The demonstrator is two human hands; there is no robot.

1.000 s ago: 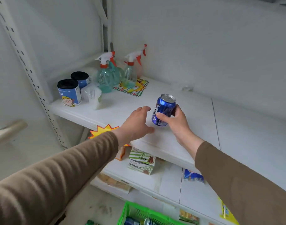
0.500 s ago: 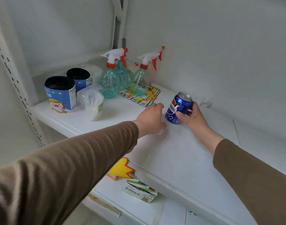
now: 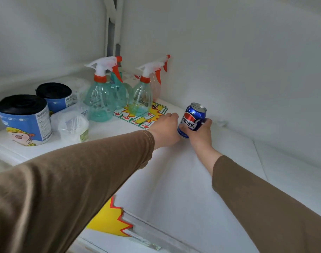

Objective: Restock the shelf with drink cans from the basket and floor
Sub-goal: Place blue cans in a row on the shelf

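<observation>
We hold the blue drink can (image 3: 193,119) in our right hand (image 3: 199,133), fingers and thumb wrapped round its lower body, far back on the white shelf (image 3: 183,179) near the rear wall; it leans to the right, and we cannot tell whether its base sits flat on the board. Our left hand (image 3: 166,130) lies just beside the can with fingers loosely curled, gripping nothing; contact with the can is unclear. Risk: released while leaning, the can may tip and roll along the smooth board, perhaps toward the front edge. Risk: withdrawing the left hand could brush the spray bottles (image 3: 101,99) on the printed sheets (image 3: 145,117); they look empty and light, so easily toppled. Two black bag rolls (image 3: 23,117) stand left. The basket is not in view.
</observation>
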